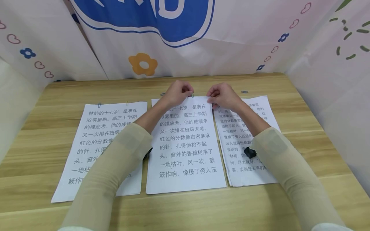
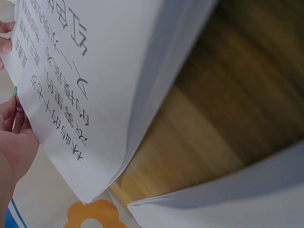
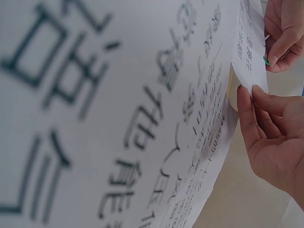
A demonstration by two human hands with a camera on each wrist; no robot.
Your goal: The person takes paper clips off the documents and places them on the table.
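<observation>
A stack of printed sheets point(image 1: 186, 154) lies in the middle of the table. At its top edge my left hand point(image 1: 177, 93) pinches a green paper clip point(image 2: 15, 91) between thumb and fingers. The clip sits against the paper's edge; how far it is on cannot be told. My right hand point(image 1: 226, 96) grips the top right corner of this stack, thumb on one side and fingers on the other. In the right wrist view that corner is lifted a little.
To the left lies another printed stack point(image 1: 95, 128), with a blue clip point(image 1: 99, 105) and a yellowish clip point(image 1: 127, 103) on its top edge. A third stack point(image 1: 245, 176) is under my right forearm. Loose paper clips point(image 1: 244, 92) lie behind the papers, before a printed cloth point(image 1: 231, 57).
</observation>
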